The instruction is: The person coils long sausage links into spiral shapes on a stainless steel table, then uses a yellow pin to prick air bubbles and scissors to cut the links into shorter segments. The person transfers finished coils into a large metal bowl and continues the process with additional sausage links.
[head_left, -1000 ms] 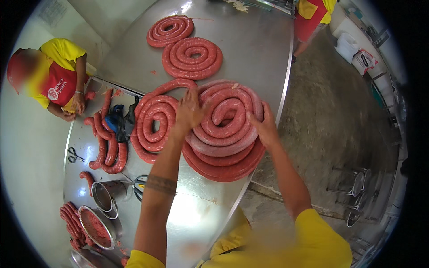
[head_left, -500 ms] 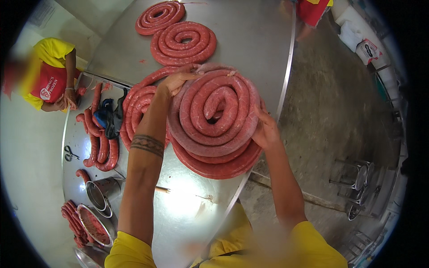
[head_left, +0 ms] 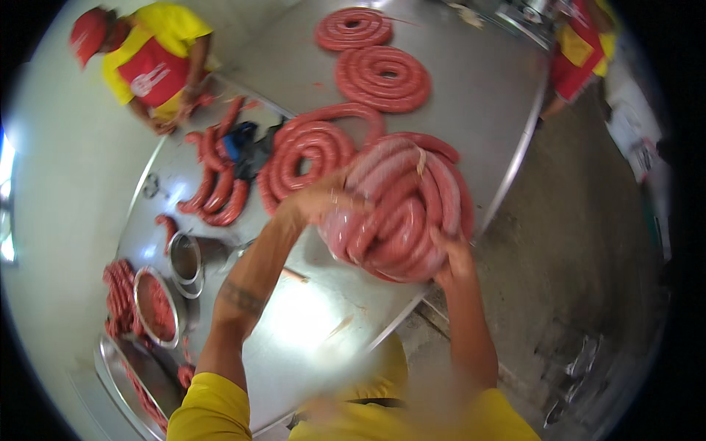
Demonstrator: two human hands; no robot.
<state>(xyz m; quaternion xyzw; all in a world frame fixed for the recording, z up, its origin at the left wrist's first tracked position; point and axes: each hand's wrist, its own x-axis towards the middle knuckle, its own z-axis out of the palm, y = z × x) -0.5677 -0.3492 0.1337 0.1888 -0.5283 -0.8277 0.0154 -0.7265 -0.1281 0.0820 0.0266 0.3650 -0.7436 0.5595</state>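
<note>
Two hands hold one large coil of red sausage point(head_left: 401, 209), lifted and tilted above the right edge of the steel surface point(head_left: 471, 95). The left hand point(head_left: 316, 202) clasps the coil's left rim with fingers wrapped over the outer loops; the right hand point(head_left: 448, 257) supports the lower right rim, fingers closed against its underside. Three further sausage coils lie flat on the surface: one just left of the held coil point(head_left: 309, 151), touching it through a connecting loop, and two toward the far edge, the nearer point(head_left: 382, 77) and the farther point(head_left: 353, 28). Near the left edge lie a cluster of short curved sausages point(head_left: 217, 180), one metal cup point(head_left: 184, 257) and one round bowl of red meat point(head_left: 154, 305). One person in a yellow shirt and red apron point(head_left: 151, 66) stands at the far left corner; a second person point(head_left: 581, 44) stands at the far right edge. Compared with half a second earlier, the held coil is raised higher and tipped more steeply, its spiral face no longer level.
</note>
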